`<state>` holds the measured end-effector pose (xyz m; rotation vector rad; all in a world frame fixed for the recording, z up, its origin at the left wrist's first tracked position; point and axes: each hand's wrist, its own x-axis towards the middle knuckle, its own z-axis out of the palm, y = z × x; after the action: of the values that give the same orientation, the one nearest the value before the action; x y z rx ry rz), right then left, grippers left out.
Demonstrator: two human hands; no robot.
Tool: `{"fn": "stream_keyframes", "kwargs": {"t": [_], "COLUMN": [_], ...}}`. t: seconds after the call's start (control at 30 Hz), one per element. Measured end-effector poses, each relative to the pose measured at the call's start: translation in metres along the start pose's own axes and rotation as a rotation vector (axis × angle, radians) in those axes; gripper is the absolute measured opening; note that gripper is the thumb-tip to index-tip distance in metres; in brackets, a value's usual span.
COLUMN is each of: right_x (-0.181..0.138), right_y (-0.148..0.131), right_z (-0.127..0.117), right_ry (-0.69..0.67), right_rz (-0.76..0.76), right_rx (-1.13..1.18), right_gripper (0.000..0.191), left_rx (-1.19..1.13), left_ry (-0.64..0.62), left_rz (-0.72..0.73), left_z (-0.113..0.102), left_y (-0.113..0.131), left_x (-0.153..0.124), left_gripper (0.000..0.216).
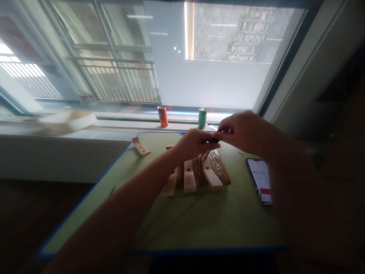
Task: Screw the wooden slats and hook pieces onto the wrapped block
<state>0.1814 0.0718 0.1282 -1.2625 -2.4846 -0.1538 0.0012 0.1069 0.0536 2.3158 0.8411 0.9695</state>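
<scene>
A screwdriver (pixel 214 140) with a dark handle leans over the work, its thin shaft running down to the rightmost curved wooden piece (pixel 213 178). My left hand (pixel 194 144) closes around the lower part of the handle. From the right, my right hand (pixel 242 131) pinches the handle's upper end. Under them lies a brown wooden board (pixel 224 169) with a shiny surface. Two more curved wooden pieces lie across it, a middle one (pixel 189 179) and a left one (pixel 170 184), with dark screw holes or screws showing. My left hand and forearm hide part of the board.
A loose curved wooden piece (pixel 140 146) with two holes lies at the table's far left. A phone (pixel 259 179) showing a timer is beside my right forearm. An orange can (pixel 162 117) and a green can (pixel 202 118) stand on the windowsill behind the green, blue-edged table (pixel 182 224).
</scene>
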Motion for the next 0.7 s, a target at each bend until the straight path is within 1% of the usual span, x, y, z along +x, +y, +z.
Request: {"fn": "stream_keyframes", "kwargs": {"t": [0.1,0.17,0.23,0.33,0.4,0.47,0.53,0.63,0.7], "right_x": [0.0,0.0,0.002,0.006,0.009,0.01,0.009,0.006,0.005], "right_y": [0.001,0.0,-0.001,-0.005,-0.008,-0.011,-0.012,-0.012,-0.012], "right_z": [0.0,0.001,0.003,0.007,0.01,0.012,0.013,0.013,0.012], "right_ry": [0.002,-0.013,-0.002,0.023,0.018,0.022,0.033,0.035,0.03], "right_rz": [-0.056,-0.068,-0.039,0.013,0.025,0.034,0.021,-0.049,-0.068], "right_rx": [0.046,0.04,-0.008,-0.078,-0.089,-0.077,-0.049,0.015,0.042], "right_gripper": [0.027,0.024,0.024,0.037,0.045,0.049,0.048,0.034,0.027], "left_rx": [-0.076,-0.084,-0.036,0.111,0.183,0.196,0.185,0.09,-0.002], "left_ry": [-0.063,-0.072,-0.02,0.127,0.172,0.161,0.132,0.048,-0.027], "left_rz": [0.004,0.004,-0.008,-0.018,-0.025,-0.042,-0.06,-0.069,-0.072], "left_z": [0.001,0.001,0.001,-0.002,-0.005,-0.009,-0.013,-0.017,-0.019], "left_y": [-0.003,-0.002,0.002,0.01,0.013,0.013,0.011,0.007,0.007], "left_x": [0.001,0.001,0.002,0.002,0.002,0.002,0.002,0.001,0.0], "left_gripper": [0.024,0.026,0.031,0.031,0.027,0.024,0.023,0.024,0.024]}}
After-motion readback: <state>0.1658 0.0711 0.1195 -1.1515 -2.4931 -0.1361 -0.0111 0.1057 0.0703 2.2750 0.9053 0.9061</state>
